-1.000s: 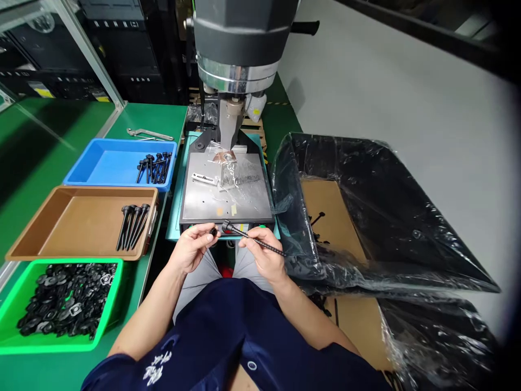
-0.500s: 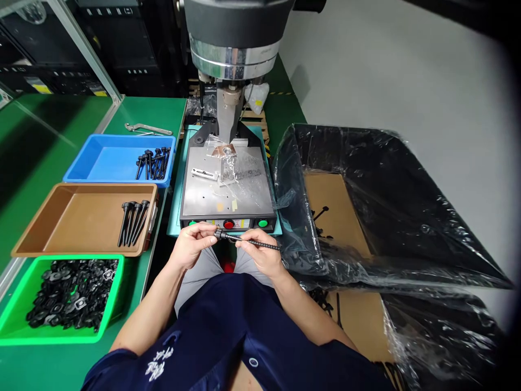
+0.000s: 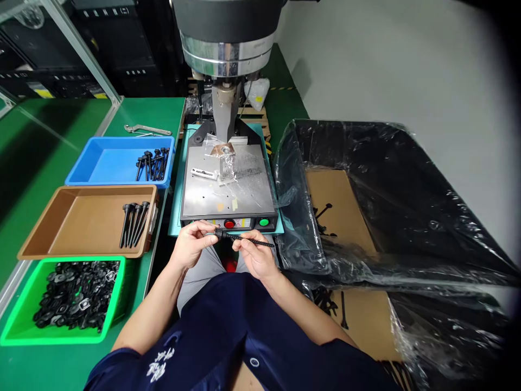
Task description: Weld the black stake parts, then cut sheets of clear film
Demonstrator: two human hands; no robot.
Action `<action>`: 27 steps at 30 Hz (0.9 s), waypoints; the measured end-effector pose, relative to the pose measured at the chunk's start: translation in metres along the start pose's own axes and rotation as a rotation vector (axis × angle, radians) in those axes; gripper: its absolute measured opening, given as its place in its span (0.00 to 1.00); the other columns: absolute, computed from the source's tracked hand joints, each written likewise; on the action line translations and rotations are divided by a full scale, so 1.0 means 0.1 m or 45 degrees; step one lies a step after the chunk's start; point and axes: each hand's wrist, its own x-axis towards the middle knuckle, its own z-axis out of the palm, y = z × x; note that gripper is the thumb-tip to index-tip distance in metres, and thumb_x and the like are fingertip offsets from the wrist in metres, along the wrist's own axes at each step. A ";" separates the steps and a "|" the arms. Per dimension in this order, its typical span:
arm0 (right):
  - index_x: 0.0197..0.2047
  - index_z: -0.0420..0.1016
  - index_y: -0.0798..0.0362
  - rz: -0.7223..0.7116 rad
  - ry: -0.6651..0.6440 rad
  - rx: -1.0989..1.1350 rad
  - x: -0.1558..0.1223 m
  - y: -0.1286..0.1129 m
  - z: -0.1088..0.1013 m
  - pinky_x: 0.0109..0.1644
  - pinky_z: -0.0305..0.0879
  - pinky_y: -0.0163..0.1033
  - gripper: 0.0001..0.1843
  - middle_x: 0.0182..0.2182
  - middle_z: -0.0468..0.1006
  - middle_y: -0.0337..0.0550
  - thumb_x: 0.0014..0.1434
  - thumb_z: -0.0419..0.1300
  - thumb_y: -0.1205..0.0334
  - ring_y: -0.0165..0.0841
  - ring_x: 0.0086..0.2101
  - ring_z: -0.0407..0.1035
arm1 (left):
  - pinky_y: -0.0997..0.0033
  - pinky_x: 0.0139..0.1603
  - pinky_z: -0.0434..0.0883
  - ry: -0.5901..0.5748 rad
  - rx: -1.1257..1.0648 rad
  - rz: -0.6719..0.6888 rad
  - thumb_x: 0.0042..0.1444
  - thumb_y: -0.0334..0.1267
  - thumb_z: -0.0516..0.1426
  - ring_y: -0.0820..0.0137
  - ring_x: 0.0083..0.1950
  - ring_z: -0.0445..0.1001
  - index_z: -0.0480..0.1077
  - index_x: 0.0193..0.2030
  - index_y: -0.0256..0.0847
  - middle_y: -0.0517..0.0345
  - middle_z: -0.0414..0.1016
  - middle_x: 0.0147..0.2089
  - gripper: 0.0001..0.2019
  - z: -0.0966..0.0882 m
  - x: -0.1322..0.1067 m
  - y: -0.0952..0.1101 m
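Both hands are up in the lower middle of the frame, right over the person's lap, and between them lies one long black bolt (image 3: 244,239), nearly level, head end pointing to the left. The left hand (image 3: 191,247) is closed around that head end, thumb and fingertips pinching it; whether a small part sits in that pinch too, I cannot tell from here. The right hand (image 3: 254,258) grasps the ribbed shaft between thumb and forefinger, and the tip pokes out past it to the right. Just above the hands is the front edge of the press (image 3: 226,32), with its red button (image 3: 229,224) and green button (image 3: 264,222) side by side, and behind those the steel plate (image 3: 226,190) with crinkled clear film lying on it under the ram. Over on the left of the frame three trays run down the green bench: a blue tray (image 3: 106,163) at the top with a cluster of dark screws (image 3: 153,163), a brown tray (image 3: 73,222) in the middle with a neat row of black bolts (image 3: 132,222) at its right side, and a green tray (image 3: 49,340) at the bottom heaped with small black clips (image 3: 77,293). A wrench (image 3: 146,129) lies beyond the blue tray. On the right of the frame stands a carton lined with a black plastic bag (image 3: 386,190), a few black pieces on its cardboard floor (image 3: 337,212).
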 end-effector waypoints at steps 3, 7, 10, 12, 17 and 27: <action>0.35 0.77 0.49 -0.052 0.009 -0.111 0.00 0.01 -0.05 0.39 0.76 0.39 0.14 0.27 0.83 0.36 0.50 0.75 0.53 0.32 0.29 0.79 | 0.67 0.45 0.74 -0.067 0.053 -0.015 0.36 0.33 0.75 0.69 0.40 0.78 0.81 0.31 0.41 0.55 0.80 0.36 0.13 -0.03 0.02 0.04; 0.35 0.77 0.49 -0.097 0.018 -0.094 0.02 0.05 -0.03 0.39 0.77 0.40 0.15 0.28 0.83 0.36 0.50 0.75 0.53 0.32 0.29 0.79 | 0.66 0.45 0.75 -0.060 0.058 0.056 0.38 0.33 0.75 0.68 0.41 0.78 0.81 0.32 0.41 0.54 0.80 0.37 0.12 0.00 0.02 0.01; 0.36 0.76 0.48 -0.148 0.043 -0.017 0.03 0.10 0.01 0.40 0.76 0.40 0.14 0.28 0.82 0.35 0.51 0.75 0.53 0.31 0.30 0.78 | 0.66 0.45 0.76 -0.002 0.051 0.147 0.41 0.34 0.74 0.67 0.44 0.79 0.82 0.37 0.43 0.53 0.81 0.43 0.14 0.10 -0.01 -0.08; 0.37 0.76 0.48 -0.197 0.061 -0.023 0.03 0.12 0.02 0.41 0.76 0.40 0.13 0.29 0.83 0.36 0.53 0.73 0.53 0.31 0.31 0.78 | 0.67 0.43 0.77 0.074 0.062 0.201 0.41 0.34 0.74 0.68 0.44 0.79 0.82 0.40 0.45 0.53 0.80 0.47 0.17 0.17 -0.03 -0.15; 0.45 0.78 0.45 -0.183 -0.344 -0.365 0.00 0.04 -0.10 0.47 0.75 0.45 0.16 0.40 0.84 0.42 0.53 0.73 0.56 0.35 0.39 0.78 | 0.67 0.45 0.76 0.187 0.128 0.270 0.46 0.38 0.72 0.68 0.43 0.78 0.82 0.42 0.47 0.53 0.82 0.46 0.15 0.15 -0.01 -0.21; 0.53 0.73 0.53 0.384 -0.373 -0.137 0.21 0.01 -0.09 0.25 0.71 0.35 0.30 0.35 0.80 0.46 0.59 0.62 0.36 0.31 0.25 0.75 | 0.62 0.42 0.78 -0.147 0.515 0.114 0.52 0.42 0.68 0.60 0.48 0.78 0.83 0.43 0.46 0.46 0.77 0.53 0.12 0.19 0.08 -0.08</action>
